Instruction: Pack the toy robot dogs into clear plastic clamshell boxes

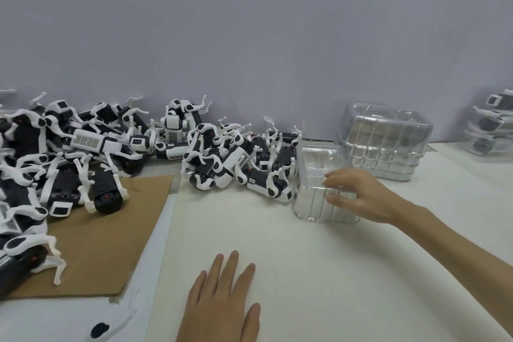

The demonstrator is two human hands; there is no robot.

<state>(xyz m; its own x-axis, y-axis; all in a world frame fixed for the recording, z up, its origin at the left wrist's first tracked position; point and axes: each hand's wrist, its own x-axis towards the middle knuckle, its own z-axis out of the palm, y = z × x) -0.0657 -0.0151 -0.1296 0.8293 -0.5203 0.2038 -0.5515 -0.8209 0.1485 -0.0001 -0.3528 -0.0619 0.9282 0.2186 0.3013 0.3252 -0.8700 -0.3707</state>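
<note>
While the left hand [222, 300] lies palm down on the white desk [333, 272] with its fingers [231, 266] straight, slightly spread and holding nothing, the right hand [366, 197] reaches forward and grips an empty clear box [313, 203]. The right fingers [337, 174] hook over the box's right rim and the thumb [341, 199] presses against the outside of the same wall, so that the wall is pinched between them. The box stands open side up on the desk, at centre right. Black-and-white toy dogs [230, 158] lie in a tangled heap just beside the box's left side, legs pointing in all directions. A larger heap [69, 153] spreads along the left edge, partly on a brown cardboard sheet [111, 244]. Behind the gripped box, near the grey wall [249, 36], stands a stack of nested empty boxes [385, 141]. At the far right, well apart from the hands, closed boxes [491, 130] with dogs inside are stacked. One loose white leg [111, 325] lies near the left hand.
</note>
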